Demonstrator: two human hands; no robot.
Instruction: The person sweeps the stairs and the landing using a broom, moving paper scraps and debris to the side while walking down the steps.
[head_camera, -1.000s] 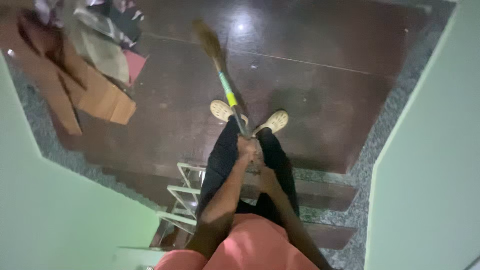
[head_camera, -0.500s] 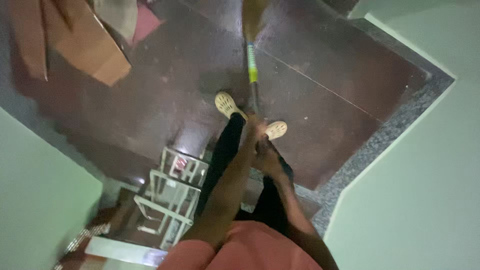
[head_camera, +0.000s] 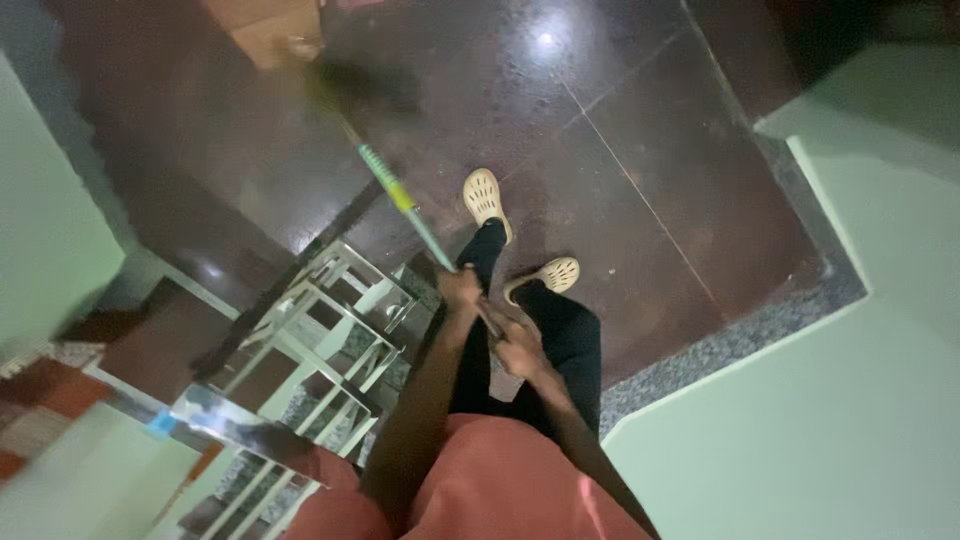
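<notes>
Green-banded broom has just swung far-left toward the cardboard, both my left hand and right hand clenched on its handle, sweep continuing.

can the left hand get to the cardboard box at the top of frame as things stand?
Probably not. The left hand grips the broom handle beside the right hand; the cardboard box lies across the floor, beyond the broom head.
</notes>
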